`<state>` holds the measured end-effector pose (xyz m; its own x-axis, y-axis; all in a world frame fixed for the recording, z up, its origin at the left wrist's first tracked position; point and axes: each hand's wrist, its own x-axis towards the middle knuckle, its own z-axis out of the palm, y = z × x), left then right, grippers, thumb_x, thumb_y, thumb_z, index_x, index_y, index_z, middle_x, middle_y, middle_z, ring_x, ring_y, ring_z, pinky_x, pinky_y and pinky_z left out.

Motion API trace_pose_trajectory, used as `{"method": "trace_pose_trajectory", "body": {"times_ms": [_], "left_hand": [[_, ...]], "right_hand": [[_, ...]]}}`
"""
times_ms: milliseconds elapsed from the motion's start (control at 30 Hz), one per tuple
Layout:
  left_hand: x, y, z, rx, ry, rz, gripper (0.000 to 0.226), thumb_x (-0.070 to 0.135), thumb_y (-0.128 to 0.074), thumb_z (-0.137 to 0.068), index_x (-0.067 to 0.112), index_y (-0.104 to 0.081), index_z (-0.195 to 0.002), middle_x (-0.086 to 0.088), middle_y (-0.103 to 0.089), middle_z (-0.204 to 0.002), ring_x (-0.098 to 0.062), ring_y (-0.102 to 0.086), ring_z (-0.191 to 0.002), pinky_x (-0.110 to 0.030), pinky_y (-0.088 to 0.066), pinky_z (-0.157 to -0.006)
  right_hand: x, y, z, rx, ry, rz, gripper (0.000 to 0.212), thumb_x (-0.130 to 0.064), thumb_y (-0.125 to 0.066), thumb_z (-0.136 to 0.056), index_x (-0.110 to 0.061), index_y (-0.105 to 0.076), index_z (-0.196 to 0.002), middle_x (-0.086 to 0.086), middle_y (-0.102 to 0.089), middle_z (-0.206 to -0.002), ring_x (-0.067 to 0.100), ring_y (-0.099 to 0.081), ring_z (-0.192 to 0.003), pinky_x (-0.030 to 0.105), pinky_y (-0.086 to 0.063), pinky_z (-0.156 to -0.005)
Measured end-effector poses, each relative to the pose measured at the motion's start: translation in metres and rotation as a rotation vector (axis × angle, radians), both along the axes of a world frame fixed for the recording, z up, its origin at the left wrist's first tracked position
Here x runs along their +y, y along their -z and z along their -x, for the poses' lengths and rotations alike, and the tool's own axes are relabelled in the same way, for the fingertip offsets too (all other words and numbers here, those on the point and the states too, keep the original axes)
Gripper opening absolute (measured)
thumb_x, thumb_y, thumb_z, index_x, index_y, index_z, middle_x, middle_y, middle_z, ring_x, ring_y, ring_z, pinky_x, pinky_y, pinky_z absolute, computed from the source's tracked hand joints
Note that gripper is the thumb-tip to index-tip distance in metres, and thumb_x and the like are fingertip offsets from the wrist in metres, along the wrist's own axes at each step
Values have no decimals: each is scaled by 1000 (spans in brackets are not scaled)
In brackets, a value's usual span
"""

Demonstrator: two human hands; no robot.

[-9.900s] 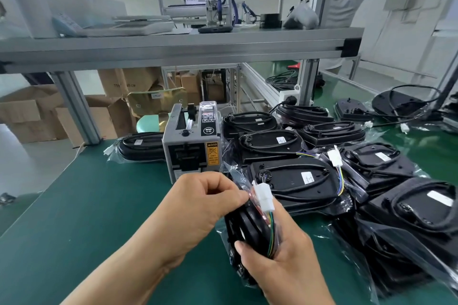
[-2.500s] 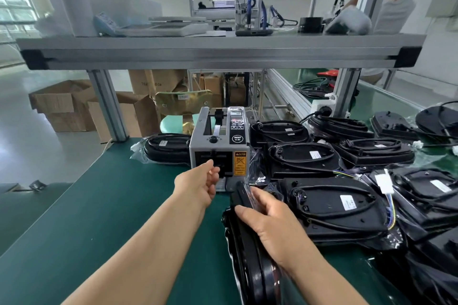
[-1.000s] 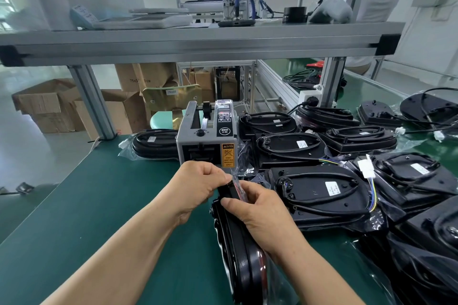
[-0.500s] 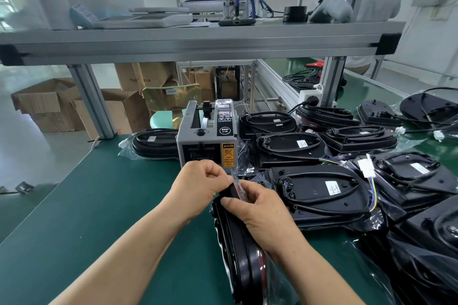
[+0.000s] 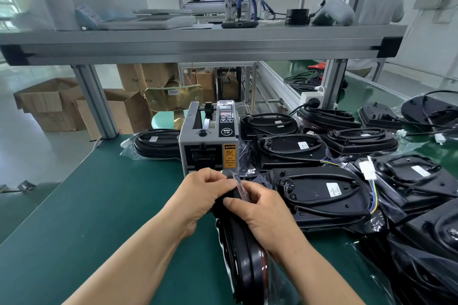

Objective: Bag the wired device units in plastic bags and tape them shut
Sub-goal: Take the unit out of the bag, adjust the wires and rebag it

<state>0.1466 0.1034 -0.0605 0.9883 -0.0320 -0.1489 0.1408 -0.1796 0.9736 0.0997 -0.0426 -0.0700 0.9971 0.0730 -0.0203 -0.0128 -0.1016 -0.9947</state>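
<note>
tape dispenser (image 5: 208, 137) just beyond bagged unit (image 5: 244, 250)

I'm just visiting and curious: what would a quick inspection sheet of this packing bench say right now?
Surface: green bench mat, crowded at right.
Job's things: bagged unit stands on edge before the tape dispenser; other bagged units piled right.
Clutter: white flat device on the upper shelf.
Hands: left hand and right hand both pinch the bagged unit's top.
Cables: black cords coiled on units; white connector with coloured wires.
Surroundings: cardboard boxes on the floor; a person standing far right.
</note>
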Motion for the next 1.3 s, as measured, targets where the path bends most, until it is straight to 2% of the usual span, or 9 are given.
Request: {"method": "trace_pose_trajectory", "body": {"times_ms": [267, 500, 600, 733, 900, 1033, 1167, 1233, 1300], "left_hand": [[-4, -5, 7, 71, -35, 102, 23, 22, -86, -72, 18, -68, -86, 11, -62, -58, 1, -51, -42, -14, -37, -38], [5, -25, 55, -482, 15, -35, 27, 51, -79, -58, 39, -73, -82, 8, -67, -80, -3, -59, -69, -13, -47, -65], [2, -30, 77, -716, 32, -30, 21, 35, -78, -71, 39, -73, -91, 11, -67, -97, -12, -64, -82, -17, -50, -76], [4, -23, 89, -779, -13, -22, 26, 20, -79, -71, 32, -74, -94, 7, -69, -98, -20, -66, -85, -24, -53, -78], [5, -19, 102, -919, 4, -70, 20, 30, -77, -77, 29, -71, -96, 7, -69, -96, -19, -67, -84, -23, -53, -75], [2, -17, 113, -924, -13, -84, 26, 30, -79, -74, 34, -61, -92, 7, -67, -92, -19, -65, -82, -27, -53, -74], [-2, -20, 116, -963, 4, -131, 27, 27, -78, -72, 33, -57, -87, 9, -66, -89, -17, -64, -81, -22, -52, -73], [-1, -21, 116, -968, 1, -143, 26, 28, -78, -71, 32, -57, -87, 11, -66, -90, -15, -64, -81, -18, -50, -74], [-1, -22, 117, -977, 9, -163, 26, 30, -78, -72, 32, -58, -87, 13, -66, -92, -12, -65, -82, -15, -49, -74]], "right_hand": [[0, -7, 4, -7, -28, -22, 20, -18, -73, -87, -25, -72, -105, 0, -78, -92, 17, -74, -88, 25, -59, -75], [-3, 0, 36, -338, -25, -308, 51, -11, -75, -77, -29, -67, -124, -11, -72, -121, 7, -66, -114, 12, -50, -88], [-2, -1, 44, -471, -32, -374, 56, -13, -75, -78, -43, -65, -125, -13, -67, -130, 6, -62, -121, 12, -48, -92], [1, -2, 53, -455, -91, -395, 57, -11, -73, -80, -46, -64, -124, -16, -60, -138, 4, -54, -130, 12, -45, -97], [-3, -27, 64, -379, 26, -187, 50, -40, -73, -70, -47, -56, -117, -28, -53, -140, -7, -48, -131, 12, -45, -98], [-7, -60, 68, -332, 115, 191, 65, -43, -72, -75, -45, -49, -136, -31, -54, -134, -19, -45, -124, 22, -41, -108], [-1, -72, 68, -467, 114, 446, 17, -26, -65, -91, -20, -73, -105, -21, -68, -114, -2, -57, -118, 14, -45, -96], [2, -72, 68, -548, 183, 398, 19, -20, -58, -97, -14, -76, -94, -11, -73, -103, 5, -64, -108, 14, -47, -84], [1, -73, 71, -498, 288, 101, 22, -23, -56, -98, -26, -78, -100, -25, -73, -105, -7, -64, -105, 4, -46, -84]]}}
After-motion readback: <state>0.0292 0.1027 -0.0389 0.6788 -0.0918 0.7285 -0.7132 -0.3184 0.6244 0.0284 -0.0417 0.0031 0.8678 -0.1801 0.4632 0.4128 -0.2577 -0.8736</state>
